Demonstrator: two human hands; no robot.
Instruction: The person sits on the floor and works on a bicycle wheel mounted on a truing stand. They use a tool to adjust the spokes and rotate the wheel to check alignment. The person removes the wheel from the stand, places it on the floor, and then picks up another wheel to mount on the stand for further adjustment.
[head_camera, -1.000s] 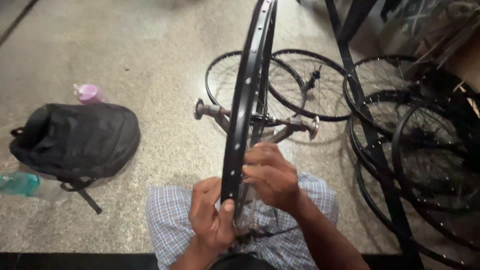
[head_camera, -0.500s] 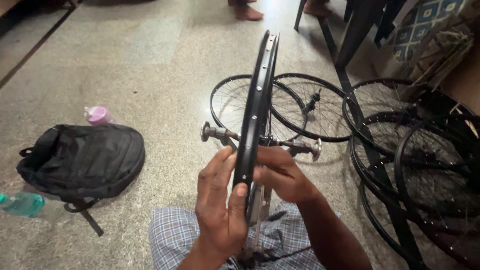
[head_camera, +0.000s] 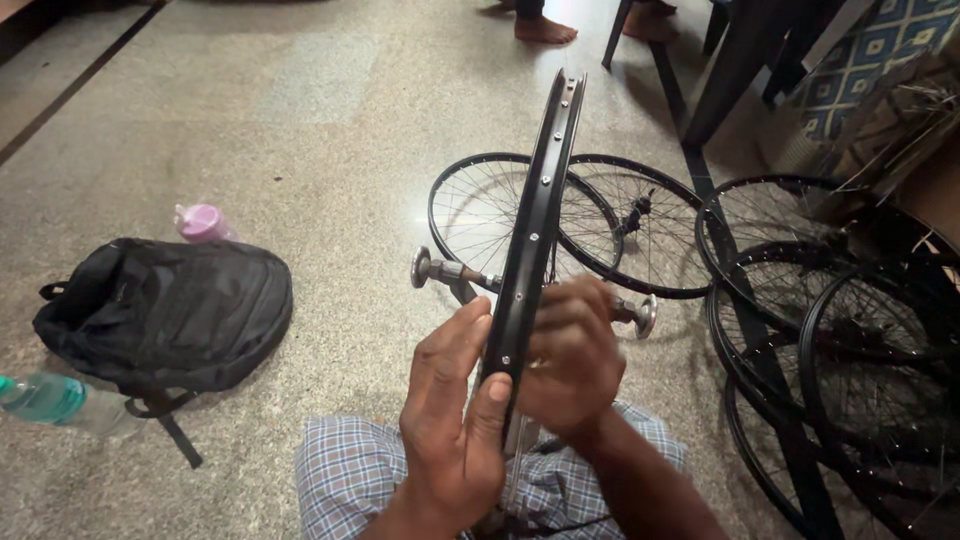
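A black bicycle wheel rim (head_camera: 540, 200) stands upright, edge-on to me, on a stand with a metal axle (head_camera: 445, 272) sticking out to both sides. My left hand (head_camera: 455, 420) rests flat against the rim's near left side, thumb on its outer face. On the rim's right side, my right hand (head_camera: 570, 360) is curled with its fingers in among the spokes; what they pinch is hidden. My checked-cloth lap (head_camera: 350, 470) lies below.
Several spoked wheels (head_camera: 640, 230) lie and lean on the stone floor to the right. A black backpack (head_camera: 165, 310), a pink-capped bottle (head_camera: 203, 222) and a clear water bottle (head_camera: 50, 400) sit at the left. Another person's bare feet (head_camera: 545, 28) and dark furniture legs (head_camera: 700, 60) are at the top.
The view has tilted up and moved closer. My left hand has slid higher along the rim. My right hand stays at the spokes near the hub.
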